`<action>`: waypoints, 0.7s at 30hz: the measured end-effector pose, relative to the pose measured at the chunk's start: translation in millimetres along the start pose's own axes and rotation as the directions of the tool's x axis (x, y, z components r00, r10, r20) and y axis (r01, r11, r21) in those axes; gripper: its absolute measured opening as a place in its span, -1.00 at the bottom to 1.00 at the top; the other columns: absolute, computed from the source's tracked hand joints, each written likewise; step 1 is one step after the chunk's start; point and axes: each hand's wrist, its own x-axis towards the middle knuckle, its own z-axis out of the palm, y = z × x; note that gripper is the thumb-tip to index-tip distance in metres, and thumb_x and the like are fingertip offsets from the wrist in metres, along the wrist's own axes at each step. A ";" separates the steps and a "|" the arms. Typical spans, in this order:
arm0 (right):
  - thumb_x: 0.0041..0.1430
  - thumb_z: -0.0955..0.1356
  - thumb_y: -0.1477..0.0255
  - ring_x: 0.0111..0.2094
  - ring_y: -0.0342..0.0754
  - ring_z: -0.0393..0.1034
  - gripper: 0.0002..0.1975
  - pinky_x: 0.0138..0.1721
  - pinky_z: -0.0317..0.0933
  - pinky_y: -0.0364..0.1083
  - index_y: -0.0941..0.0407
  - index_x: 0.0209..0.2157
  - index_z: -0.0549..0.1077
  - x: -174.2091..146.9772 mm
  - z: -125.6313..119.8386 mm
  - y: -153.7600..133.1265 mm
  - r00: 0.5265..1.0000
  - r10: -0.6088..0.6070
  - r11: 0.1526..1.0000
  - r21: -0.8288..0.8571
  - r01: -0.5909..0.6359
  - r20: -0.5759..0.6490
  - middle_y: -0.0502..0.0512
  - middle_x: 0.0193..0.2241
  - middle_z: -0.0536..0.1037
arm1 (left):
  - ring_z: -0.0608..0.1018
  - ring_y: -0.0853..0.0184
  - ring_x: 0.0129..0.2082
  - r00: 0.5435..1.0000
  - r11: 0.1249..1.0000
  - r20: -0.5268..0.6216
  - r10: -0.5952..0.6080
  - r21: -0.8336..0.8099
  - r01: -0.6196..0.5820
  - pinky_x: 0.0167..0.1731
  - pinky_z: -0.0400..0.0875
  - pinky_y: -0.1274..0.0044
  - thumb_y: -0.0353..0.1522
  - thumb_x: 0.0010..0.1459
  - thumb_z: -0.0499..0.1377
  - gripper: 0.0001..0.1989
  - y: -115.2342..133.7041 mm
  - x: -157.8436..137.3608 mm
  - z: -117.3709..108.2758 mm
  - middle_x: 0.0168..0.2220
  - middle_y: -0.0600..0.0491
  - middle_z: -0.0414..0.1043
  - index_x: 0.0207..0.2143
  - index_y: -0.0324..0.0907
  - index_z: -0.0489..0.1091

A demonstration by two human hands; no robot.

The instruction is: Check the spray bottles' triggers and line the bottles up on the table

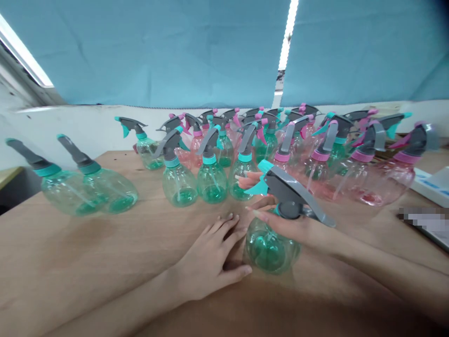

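Note:
A clear green spray bottle [271, 248] stands close in front of me, with a grey trigger head and turquoise nozzle and trigger. My right hand [291, 227] reaches in from the right and holds it about the neck; the thumb shows in front, while the other fingers are partly hidden behind the spray head. Left of the bottle's base, my left hand [210, 255] lies palm down on the wooden table [87, 252]. Its fingers are apart and hold nothing, with the fingertips close to the bottle.
Green spray bottles [212, 180] and pink spray bottles [372, 182] crowd the table beyond my hands. Two more green bottles [115, 187] stand at the left. A dark flat device [426, 227] lies at the right edge. Blue cloth [175, 51] hangs behind.

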 end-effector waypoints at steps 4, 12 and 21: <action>0.11 0.37 0.36 -0.44 -0.05 0.49 -0.58 -0.60 0.32 -0.13 -0.03 0.04 0.34 -1.4 0.0 -1.0 1.000 0.011 0.999 -0.036 -0.011 -0.004 0.03 -0.34 0.61 | 0.13 0.01 0.26 1.000 1.000 0.008 -0.008 0.013 0.008 0.16 0.09 0.17 -0.02 0.21 0.10 -0.35 -0.6 -0.3 1.8 0.27 -0.17 0.08 0.22 -0.20 0.14; 0.14 0.35 0.35 -0.37 0.01 0.49 -0.86 -0.44 0.39 -0.07 0.02 -0.24 0.45 1.0 -1.8 4.8 0.996 0.079 0.996 -0.039 -0.078 0.042 -0.02 -0.56 0.48 | 0.13 0.02 0.26 0.999 1.000 0.033 -0.003 0.028 0.002 0.17 0.08 0.19 -0.04 0.23 0.10 -0.35 0.6 1.2 -1.5 0.26 -0.18 0.10 0.22 -0.24 0.14; 0.12 0.32 0.54 -0.28 -0.10 0.50 -0.82 -0.13 0.38 -0.06 0.01 -0.24 0.44 7.7 -8.4 -20.6 0.987 -0.089 0.994 0.075 0.079 0.132 -0.05 -0.39 0.53 | 0.14 0.02 0.25 1.000 1.000 0.016 0.000 0.028 -0.001 0.17 0.09 0.20 -0.04 0.23 0.09 -0.37 1.0 0.3 -1.0 0.27 -0.16 0.09 0.22 -0.22 0.15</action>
